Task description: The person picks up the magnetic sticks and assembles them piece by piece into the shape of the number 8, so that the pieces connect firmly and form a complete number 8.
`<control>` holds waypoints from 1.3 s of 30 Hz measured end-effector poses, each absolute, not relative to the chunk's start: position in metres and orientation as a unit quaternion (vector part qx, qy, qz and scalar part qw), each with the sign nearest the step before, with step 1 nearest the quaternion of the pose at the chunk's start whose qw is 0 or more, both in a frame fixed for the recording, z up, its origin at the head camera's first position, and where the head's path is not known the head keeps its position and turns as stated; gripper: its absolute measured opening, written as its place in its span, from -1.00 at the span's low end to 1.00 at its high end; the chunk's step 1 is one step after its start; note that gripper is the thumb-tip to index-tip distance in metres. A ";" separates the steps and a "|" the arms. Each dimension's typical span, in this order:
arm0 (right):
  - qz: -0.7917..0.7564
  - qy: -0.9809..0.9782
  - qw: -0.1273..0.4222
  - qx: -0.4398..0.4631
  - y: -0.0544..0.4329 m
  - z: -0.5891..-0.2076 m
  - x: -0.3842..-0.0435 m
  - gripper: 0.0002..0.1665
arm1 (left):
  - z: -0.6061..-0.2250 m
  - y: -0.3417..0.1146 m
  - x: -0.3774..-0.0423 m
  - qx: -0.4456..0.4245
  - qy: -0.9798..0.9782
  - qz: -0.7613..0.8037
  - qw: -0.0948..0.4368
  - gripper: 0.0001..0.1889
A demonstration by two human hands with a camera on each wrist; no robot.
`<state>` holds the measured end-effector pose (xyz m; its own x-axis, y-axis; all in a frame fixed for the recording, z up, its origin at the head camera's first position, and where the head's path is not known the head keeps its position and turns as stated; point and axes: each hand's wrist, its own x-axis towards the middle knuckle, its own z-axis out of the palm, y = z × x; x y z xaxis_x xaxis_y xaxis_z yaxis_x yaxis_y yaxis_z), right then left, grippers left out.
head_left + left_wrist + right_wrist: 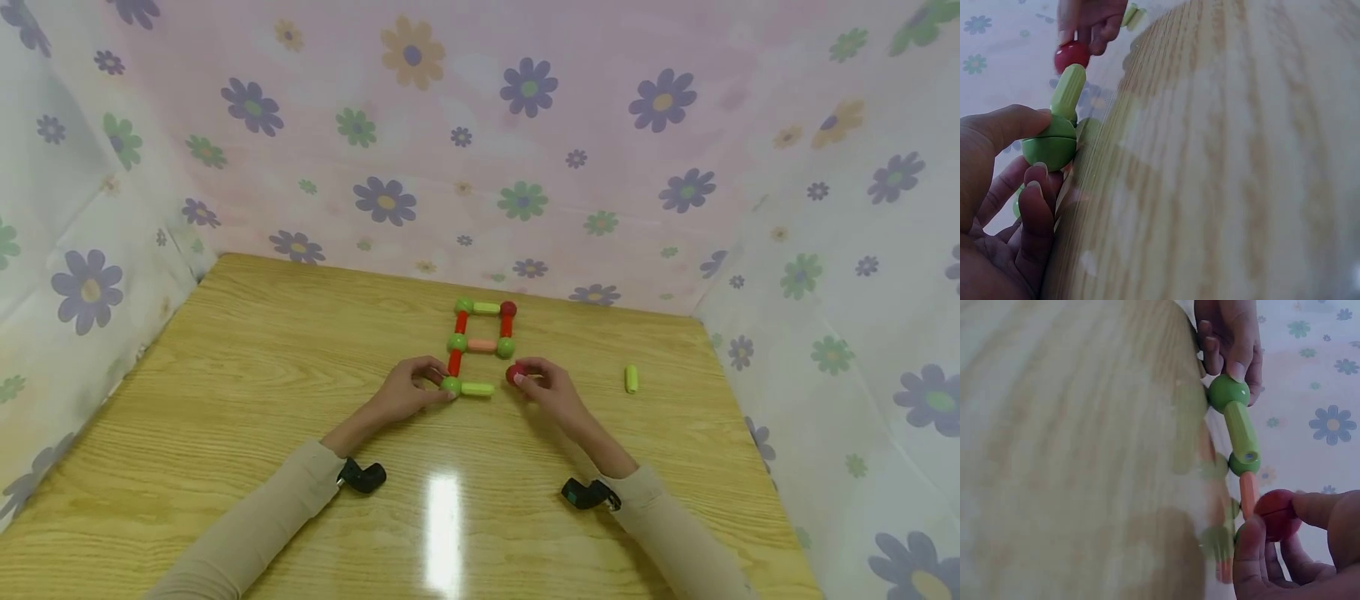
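My left hand (406, 388) pinches the green ball (1049, 145) at the near left corner of a frame of balls and rods on the table. From that ball a yellow-green rod (477, 389) points right, its end free. A red ball (1277, 514) is pinched between thumb and fingers of my right hand (553, 392), a short gap from the rod's free end. Behind, red rods (507, 327), a salmon rod (482, 345), another yellow-green rod (486, 308), green balls (457, 342) and a dark red ball (508, 309) form a closed square.
One loose yellow-green rod (632, 379) lies on the wooden table (300, 333), right of my right hand. Flowered cloth (465, 150) hangs behind the table and at both sides. Black devices (363, 477) are strapped at both wrists.
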<state>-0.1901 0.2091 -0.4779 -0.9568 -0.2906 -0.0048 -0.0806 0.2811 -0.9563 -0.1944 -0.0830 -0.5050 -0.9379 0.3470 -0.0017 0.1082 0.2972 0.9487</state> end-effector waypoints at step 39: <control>-0.553 0.811 0.166 -0.099 0.213 -0.494 -0.184 -0.55 | -0.503 -0.084 -0.192 0.148 0.793 0.582 0.102 -0.67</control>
<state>-0.1844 0.2131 -0.4935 -0.9256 -0.3432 -0.1598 0.0233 0.3695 -0.9289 -0.1916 -0.0842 -0.5028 -0.9350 0.3544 0.0101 0.1162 0.2792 0.9532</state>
